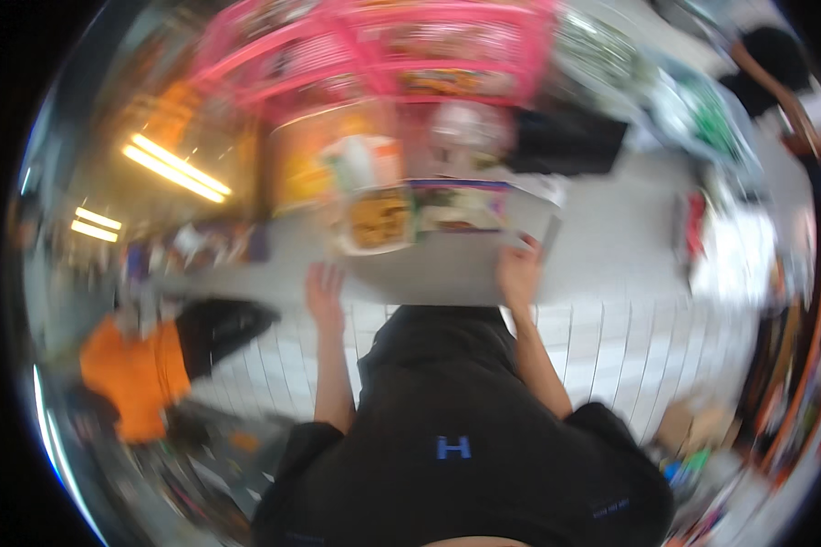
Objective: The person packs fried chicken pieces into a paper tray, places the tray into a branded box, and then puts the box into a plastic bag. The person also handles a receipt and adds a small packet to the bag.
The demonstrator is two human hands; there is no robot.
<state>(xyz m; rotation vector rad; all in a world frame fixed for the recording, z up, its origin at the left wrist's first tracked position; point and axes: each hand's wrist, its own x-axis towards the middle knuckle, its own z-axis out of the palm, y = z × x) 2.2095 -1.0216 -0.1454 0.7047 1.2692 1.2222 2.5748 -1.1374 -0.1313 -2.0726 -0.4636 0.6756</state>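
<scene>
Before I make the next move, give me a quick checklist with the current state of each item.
1. Left hand empty: cannot tell for sure; nothing shows in it, but it is blurred.
2. Right hand grip: cannot tell; its fingers are near the grey table, and blur hides any hold.
3. White container with brown contents clear of the right hand: ok, a gap shows.
4. Pink rack clear of both hands: ok, it stands farther back.
5. Person in orange clear of the hands: ok, well off to the left.
6. Sharp view: not ok, motion blur.
</scene>
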